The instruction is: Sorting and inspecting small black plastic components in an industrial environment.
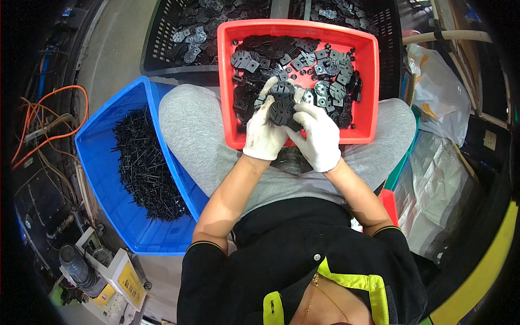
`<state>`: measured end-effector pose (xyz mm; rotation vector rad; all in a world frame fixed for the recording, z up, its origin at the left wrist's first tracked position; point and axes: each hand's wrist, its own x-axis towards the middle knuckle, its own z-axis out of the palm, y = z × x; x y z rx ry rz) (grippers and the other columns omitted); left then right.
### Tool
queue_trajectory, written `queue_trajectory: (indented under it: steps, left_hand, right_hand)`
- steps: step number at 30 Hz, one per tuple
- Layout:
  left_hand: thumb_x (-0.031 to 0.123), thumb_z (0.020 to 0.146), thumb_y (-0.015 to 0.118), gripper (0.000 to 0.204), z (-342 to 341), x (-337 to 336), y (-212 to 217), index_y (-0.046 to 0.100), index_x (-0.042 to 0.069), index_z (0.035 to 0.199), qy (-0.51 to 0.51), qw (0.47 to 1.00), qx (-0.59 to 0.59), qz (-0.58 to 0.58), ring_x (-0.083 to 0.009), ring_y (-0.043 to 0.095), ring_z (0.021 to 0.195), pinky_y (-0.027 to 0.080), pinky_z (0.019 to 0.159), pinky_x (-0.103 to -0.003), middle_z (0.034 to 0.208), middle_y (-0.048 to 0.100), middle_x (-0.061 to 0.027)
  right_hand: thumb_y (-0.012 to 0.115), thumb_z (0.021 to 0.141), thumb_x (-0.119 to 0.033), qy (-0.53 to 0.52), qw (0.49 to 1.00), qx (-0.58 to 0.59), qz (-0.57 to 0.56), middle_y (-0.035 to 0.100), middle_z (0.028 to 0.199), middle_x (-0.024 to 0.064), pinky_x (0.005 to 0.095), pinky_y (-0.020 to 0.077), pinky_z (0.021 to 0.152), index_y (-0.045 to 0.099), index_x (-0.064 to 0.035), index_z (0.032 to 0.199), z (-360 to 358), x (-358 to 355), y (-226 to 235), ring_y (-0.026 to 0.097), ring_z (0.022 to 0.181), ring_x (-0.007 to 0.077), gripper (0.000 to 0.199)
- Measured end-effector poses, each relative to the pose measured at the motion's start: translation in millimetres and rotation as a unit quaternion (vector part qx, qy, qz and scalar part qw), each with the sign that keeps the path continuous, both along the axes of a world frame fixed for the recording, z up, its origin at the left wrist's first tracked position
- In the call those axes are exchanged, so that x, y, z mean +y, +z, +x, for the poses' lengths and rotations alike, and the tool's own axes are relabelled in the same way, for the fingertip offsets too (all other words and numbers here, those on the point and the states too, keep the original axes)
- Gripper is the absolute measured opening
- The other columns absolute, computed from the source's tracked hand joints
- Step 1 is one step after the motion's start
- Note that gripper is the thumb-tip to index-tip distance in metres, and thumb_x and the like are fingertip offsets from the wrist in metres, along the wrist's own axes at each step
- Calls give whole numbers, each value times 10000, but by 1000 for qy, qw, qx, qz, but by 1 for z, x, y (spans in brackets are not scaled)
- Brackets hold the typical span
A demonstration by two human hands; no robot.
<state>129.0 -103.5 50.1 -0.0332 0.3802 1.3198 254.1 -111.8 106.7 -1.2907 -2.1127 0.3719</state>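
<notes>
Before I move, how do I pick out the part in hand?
Find the red bin, then the white-gloved left hand and right hand over its near side. Between them is the black part with a rounded end, held up while the other pieces lie loose below.

The left hand (265, 127) and right hand (319, 135) wear matt white cloth gloves (327, 151) with a soft, faintly wrinkled surface. Between them, the black flat rounded piece (281, 104) looks like moulded plastic, ridged and dull with a low sheen. The red rectangular tub (298, 25) is smooth, semi-glossy plastic; the dark flat slotted parts (246, 60) in it catch the light as glossy, some almost mirror-bright. Smooth plastic also forms the large blue bin (103, 157), whose thin black stick-like pieces (146, 168) look dull. The grey trousers (187, 119) are soft, matt, flecked cloth, the black shirt (309, 227) plain matt cloth. The whitish bag (444, 92) is thin, crinkled, shiny translucent plastic.
</notes>
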Motion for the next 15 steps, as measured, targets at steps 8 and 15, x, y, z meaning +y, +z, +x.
queue_trajectory:
  steps: [8, 15]
  left_hand:
    - [354, 950, 492, 510, 3, 0, 9, 366, 93, 1371, -1, 1000, 15, -13, -362, 444, 1246, 321, 1073, -517, 1301, 502, -161]
    - [101, 927, 486, 456, -1, -3, 9, 363, 109, 1366, -22, 998, 57, -21, -297, 527, 1156, 439, 993, -421, 1205, 542, -154]
  right_hand:
    - [677, 696, -95, 22, 995, -27, 98, 621, 954, 104, 375, 496, 627, 599, -79, 988, 6, 13, -4, 602, 771, 283, 303]
    - [640, 696, -150, 92, 992, -55, 61, 583, 1073, 116, 369, 478, 747, 583, -58, 1048, 4, 11, -9, 578, 880, 266, 368]
